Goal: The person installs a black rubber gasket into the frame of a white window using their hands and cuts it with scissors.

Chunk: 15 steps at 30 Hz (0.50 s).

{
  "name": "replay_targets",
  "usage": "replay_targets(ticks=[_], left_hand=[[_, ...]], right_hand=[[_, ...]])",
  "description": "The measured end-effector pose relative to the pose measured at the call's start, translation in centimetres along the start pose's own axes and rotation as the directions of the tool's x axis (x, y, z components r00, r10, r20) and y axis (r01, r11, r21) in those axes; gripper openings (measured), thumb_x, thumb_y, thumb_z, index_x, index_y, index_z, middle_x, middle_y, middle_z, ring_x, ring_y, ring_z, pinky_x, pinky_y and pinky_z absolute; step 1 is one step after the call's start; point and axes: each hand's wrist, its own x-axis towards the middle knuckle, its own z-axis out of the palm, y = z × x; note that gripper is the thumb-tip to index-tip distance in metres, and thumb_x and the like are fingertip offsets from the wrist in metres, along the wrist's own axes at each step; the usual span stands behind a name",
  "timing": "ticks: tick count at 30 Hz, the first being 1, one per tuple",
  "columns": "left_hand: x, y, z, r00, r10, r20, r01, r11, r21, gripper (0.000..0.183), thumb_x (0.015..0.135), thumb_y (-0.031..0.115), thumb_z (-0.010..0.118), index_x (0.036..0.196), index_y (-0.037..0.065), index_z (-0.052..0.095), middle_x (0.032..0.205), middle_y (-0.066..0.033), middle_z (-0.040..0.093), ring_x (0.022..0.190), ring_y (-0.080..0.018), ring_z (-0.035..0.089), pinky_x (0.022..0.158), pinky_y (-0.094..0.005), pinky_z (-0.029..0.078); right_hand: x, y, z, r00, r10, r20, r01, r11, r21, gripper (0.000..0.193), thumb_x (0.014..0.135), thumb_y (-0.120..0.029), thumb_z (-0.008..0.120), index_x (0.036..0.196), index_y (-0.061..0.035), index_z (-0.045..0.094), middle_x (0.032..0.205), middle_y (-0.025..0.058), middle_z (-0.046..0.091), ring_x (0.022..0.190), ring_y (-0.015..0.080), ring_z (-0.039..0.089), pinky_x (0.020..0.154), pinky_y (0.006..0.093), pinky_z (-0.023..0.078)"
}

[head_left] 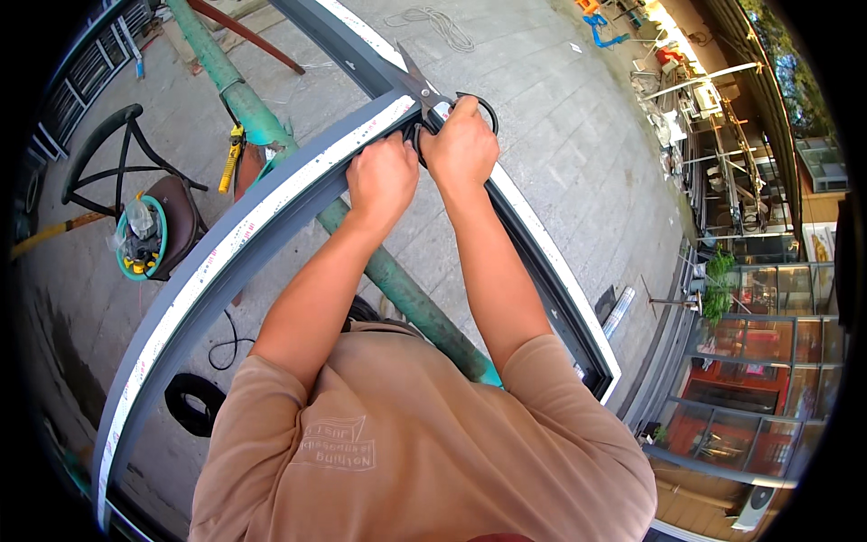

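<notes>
your right hand (462,149) curls round the handles of the scissors (425,93), blades parted just ahead over a corner of the grey frame (257,239); your left hand (384,179) is closed just beside, its grip hidden. no finished cut shows; white strips (271,206) line the frame.

The view looked steeply down from the person's head, through the left one of two fisheye lenses worn side by side. At close range, the brown shirt (452,434) filled the lower middle of the frame, with the left hand (383,181) and right hand (461,144) at upper middle. The wide angle took in paved ground (560,190) behind them and, farther off, a building front (750,397) at right; the frame's sides curved into black.
</notes>
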Motion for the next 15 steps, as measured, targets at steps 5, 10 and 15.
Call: replay_targets(ticks=[5, 10, 15], left_hand=[[0.0, -1.1, 0.6, 0.996, 0.075, -0.046, -0.074, 0.997, 0.025, 0.029, 0.106, 0.026, 0.066, 0.108, 0.000, 0.079, 0.098, -0.0267, 0.080, 0.089, -0.0463, 0.080, 0.085, -0.0570, 0.064], [-0.2, -1.5, 0.5, 0.995, 0.077, -0.056, -0.076, 0.997, 0.011, 0.033, 0.107, 0.028, 0.066, 0.117, 0.000, 0.080, 0.100, -0.0269, 0.081, 0.090, -0.0458, 0.079, 0.086, -0.0566, 0.063], [-0.2, -1.3, 0.1, 0.998, 0.069, -0.002, -0.069, 0.998, 0.003, 0.039, 0.108, 0.030, 0.065, 0.126, -0.001, 0.080, 0.103, -0.0285, 0.080, 0.093, -0.0461, 0.080, 0.088, -0.0561, 0.063]], right_hand=[[0.1, 1.8, -1.8, 0.994, -0.065, 0.089, 0.053, 0.989, 0.138, 0.059, 0.082, -0.036, 0.098, 0.120, -0.0013, 0.069, 0.106, 0.0188, 0.081, 0.095, 0.0417, 0.079, 0.083, 0.0514, 0.061], [4.2, 0.4, -4.7, 0.982, -0.045, 0.185, 0.006, 0.978, 0.207, 0.053, 0.075, -0.046, 0.102, 0.099, -0.0050, 0.080, 0.097, 0.0159, 0.083, 0.094, 0.0406, 0.080, 0.082, 0.0506, 0.061], [11.9, -0.9, -2.6, 0.906, -0.259, 0.334, 0.201, 0.960, 0.197, 0.058, 0.079, -0.049, 0.097, 0.117, -0.0068, 0.085, 0.105, 0.0202, 0.083, 0.103, 0.0409, 0.080, 0.091, 0.0500, 0.061]])
